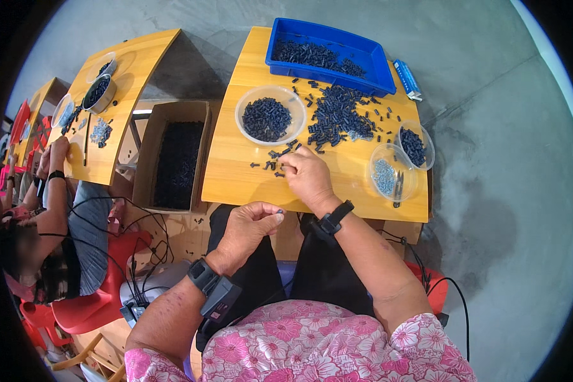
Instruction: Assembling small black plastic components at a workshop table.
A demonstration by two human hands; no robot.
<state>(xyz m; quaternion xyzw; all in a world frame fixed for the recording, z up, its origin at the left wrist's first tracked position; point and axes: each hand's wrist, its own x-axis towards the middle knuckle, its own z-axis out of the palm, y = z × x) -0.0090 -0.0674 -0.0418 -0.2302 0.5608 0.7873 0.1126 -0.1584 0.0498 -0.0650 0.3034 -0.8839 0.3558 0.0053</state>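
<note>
Over my lap, just off the table's near edge, my left hand [248, 230] is closed in a pinch on a small black part [280, 212]; only its tip shows. My right hand [307, 176] rests over the table with its fingers curled together. Its fingertips are beside a few loose black parts [272, 165], and whatever they may hold is hidden. Beyond them stands a round clear tub [240, 121] filled with similar black parts. Right of the tub, a large heap of black parts [340, 116] lies directly on the wood.
A blue tray [379, 63] of black parts stands at the table's far side, beside a blue-white box [407, 79]. Toward the right are a tub of small silvery pieces [383, 177], tweezers [398, 184] and another tub [429, 153]. A carton [200, 153] sits left; a co-worker [51, 216] sits farther left.
</note>
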